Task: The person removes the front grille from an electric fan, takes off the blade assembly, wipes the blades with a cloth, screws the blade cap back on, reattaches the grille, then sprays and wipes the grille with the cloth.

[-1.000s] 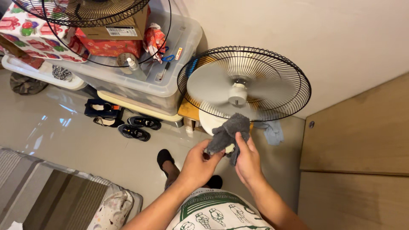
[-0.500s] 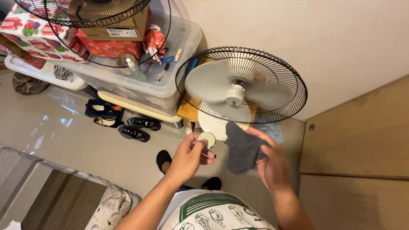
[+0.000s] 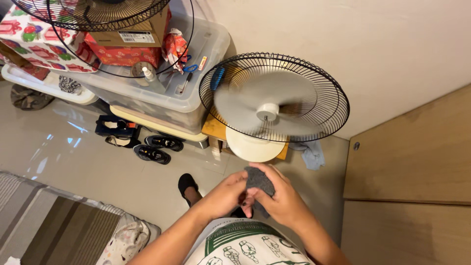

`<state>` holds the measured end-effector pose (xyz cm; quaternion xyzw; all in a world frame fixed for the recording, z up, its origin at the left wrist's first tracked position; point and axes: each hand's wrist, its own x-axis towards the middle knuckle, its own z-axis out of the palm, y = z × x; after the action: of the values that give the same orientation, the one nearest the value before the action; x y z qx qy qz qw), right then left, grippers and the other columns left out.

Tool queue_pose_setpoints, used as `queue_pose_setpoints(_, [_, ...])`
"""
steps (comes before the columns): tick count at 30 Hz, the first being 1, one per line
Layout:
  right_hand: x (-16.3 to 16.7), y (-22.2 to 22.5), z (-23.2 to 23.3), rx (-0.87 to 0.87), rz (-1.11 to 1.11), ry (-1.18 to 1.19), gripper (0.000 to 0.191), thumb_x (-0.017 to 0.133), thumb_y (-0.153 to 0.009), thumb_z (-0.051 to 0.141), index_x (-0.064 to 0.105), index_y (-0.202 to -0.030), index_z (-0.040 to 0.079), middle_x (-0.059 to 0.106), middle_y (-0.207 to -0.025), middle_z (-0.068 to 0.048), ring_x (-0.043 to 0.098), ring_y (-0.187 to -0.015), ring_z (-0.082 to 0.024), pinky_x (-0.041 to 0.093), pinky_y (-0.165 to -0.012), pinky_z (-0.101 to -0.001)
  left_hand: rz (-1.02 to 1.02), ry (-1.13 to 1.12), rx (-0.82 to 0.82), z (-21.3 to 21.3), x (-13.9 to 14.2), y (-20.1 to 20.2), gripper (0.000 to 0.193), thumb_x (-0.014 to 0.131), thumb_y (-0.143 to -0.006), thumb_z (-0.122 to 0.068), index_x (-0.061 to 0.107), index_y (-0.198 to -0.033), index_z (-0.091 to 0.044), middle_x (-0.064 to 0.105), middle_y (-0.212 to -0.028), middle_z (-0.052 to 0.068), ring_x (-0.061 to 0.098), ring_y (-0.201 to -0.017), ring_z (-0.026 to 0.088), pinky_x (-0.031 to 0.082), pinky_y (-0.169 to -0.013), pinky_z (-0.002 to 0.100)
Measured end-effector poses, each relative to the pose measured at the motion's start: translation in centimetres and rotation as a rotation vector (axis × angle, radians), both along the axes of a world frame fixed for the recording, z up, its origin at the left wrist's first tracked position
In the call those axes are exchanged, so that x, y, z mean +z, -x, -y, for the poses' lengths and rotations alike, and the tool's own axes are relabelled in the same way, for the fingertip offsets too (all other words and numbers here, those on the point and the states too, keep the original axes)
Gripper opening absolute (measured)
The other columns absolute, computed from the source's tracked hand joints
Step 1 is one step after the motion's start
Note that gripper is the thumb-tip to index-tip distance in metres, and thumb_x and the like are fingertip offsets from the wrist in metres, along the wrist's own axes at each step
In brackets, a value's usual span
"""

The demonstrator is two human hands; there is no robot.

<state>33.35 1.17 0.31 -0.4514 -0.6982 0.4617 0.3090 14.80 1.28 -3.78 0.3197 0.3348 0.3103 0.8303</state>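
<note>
1. A dark grey cloth (image 3: 259,182) is bunched between both hands, held low in front of the body, just below the fan
2. The left hand (image 3: 226,195) is closed on the cloth's left side; the right hand (image 3: 283,200) wraps its right side, fingers curled over it
3. The standing fan (image 3: 274,98) just beyond has its front guard off, and its pale blades (image 3: 260,100) show blurred
4. That guard (image 3: 98,14) rests on the clear storage bins (image 3: 162,95); judging by this, wiping looks partly done and reassembly remains
5. Shoes (image 3: 152,147) lie on the tiled floor (image 3: 73,167)
</note>
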Motion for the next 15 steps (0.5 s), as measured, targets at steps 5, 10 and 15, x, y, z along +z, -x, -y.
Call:
queue_pose_setpoints(5, [-1.2,-0.2,-0.3,-0.218,0.097,-0.223,0.027,0.07,-0.088,0.013,0.064,-0.112,0.002,0.072,-0.098,-0.014,0.072,-0.088,-0.02,0.056,-0.077,-0.0327,-0.073,-0.111,-0.054,-0.3,-0.4,0.7,0.048,0.038,-0.11,-0.04,0.049,-0.079,-0.005,0.049,-0.063,0.001,0.058,-0.05,0.016,0.049,-0.056,0.028])
queue_pose_setpoints(10, [-1.8,0.3,-0.6,-0.428,0.126,0.031,0.02,0.066,-0.096,0.018,0.07,-0.106,0.001,0.074,-0.08,-0.015,0.07,-0.07,-0.025,0.056,-0.069,-0.0355,-0.037,-0.144,-0.042,0.0,-0.6,0.1,0.035,0.044,-0.108,-0.029,0.05,-0.083,-0.005,0.046,-0.063,0.0,0.054,-0.05,0.014,0.045,-0.056,0.027])
queue_pose_setpoints(15, [-0.8,0.8,-1.2,-0.309,0.095,-0.277,0.03,0.068,-0.096,0.02,0.063,-0.113,-0.005,0.07,-0.101,-0.017,0.069,-0.092,-0.024,0.052,-0.079,-0.0367,0.04,-0.049,0.047,0.0,-0.7,0.1,0.019,0.049,-0.1,-0.017,0.061,-0.094,-0.003,0.042,-0.057,-0.001,0.048,-0.046,0.012,0.046,-0.053,0.027])
